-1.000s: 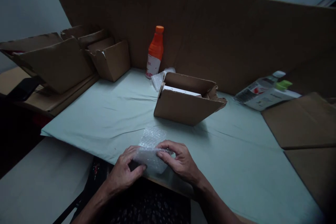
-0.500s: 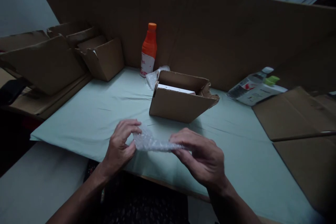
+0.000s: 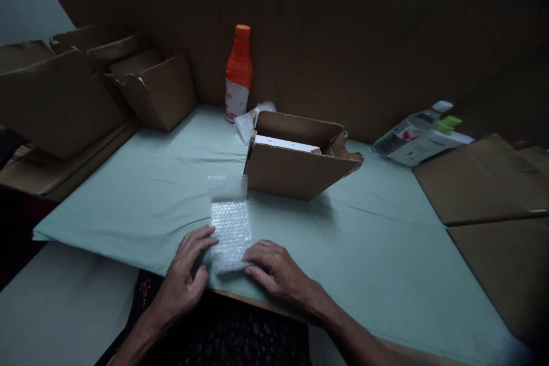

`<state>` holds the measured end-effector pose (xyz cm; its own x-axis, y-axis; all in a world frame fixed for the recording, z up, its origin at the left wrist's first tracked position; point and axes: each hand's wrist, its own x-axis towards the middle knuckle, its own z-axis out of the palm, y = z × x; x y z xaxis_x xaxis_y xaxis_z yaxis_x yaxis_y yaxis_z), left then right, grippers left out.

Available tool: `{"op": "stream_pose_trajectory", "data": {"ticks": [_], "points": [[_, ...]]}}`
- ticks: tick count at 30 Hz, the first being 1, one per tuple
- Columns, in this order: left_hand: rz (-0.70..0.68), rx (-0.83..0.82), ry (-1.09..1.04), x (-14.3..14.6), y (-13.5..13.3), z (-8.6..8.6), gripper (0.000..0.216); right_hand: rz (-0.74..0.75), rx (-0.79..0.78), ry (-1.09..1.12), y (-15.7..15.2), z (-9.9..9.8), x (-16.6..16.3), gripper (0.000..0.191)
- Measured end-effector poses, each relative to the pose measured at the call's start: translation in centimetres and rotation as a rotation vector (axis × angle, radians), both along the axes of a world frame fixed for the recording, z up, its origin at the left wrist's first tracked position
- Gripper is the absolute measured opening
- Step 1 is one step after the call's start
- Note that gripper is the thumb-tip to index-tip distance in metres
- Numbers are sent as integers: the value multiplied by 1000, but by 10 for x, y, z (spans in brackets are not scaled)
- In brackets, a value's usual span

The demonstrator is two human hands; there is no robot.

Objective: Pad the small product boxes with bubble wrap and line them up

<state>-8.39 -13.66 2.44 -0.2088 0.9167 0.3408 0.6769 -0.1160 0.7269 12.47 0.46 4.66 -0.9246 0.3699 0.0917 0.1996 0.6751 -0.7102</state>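
Note:
A strip of clear bubble wrap [image 3: 230, 220] lies unrolled on the pale green cloth [image 3: 146, 183], running away from me toward an open cardboard box [image 3: 295, 168]. My left hand [image 3: 186, 271] rests at the strip's near left corner, fingers stretched out and touching it. At the near right corner my right hand [image 3: 274, 271] presses down with fingers extended flat. A white flat item [image 3: 285, 144] sits inside the box.
An orange bottle [image 3: 238, 71] stands at the back against a tall cardboard wall [image 3: 364, 46], more bubble wrap [image 3: 249, 120] beside it. Empty cardboard boxes [image 3: 150, 88] sit at the left. Packaged bottles [image 3: 422, 131] and flat cardboard sheets [image 3: 484, 183] lie at the right.
The bubble wrap, bunched and held up between both hands before, now lies flat and unrolled on the cloth. Both hands have come down to its near end.

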Motion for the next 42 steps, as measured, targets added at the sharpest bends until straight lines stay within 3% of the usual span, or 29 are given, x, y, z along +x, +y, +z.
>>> {"op": "stream_pose_trajectory", "data": {"ticks": [3,7,12,17,20,25,29,34,38,42], "points": [[-79,-49,-53,9,-1,15,51,-1,-36,-39,1,4,-5,13],[26,-46,-17,17,12,6,26,-28,-48,-40,5,4,-15,19],[166,4,125,16,23,-11,23,-209,273,197,7,1,-11,24],[209,73,207,14,22,-8,27,-14,368,13,9,-4,-13,24],[148,97,245,13,14,-2,32,9,335,-37,11,-5,-18,17],[17,48,145,10,3,0,27,36,108,-106,9,9,-12,13],[84,21,126,7,13,-4,25,-125,227,6,5,12,-8,25],[155,49,254,4,21,-6,36,-23,333,-79,10,2,-20,28],[39,40,248,5,7,-2,34,25,187,-128,14,8,-19,16],[-9,18,138,6,0,2,29,40,69,-148,8,21,-6,18]]}}
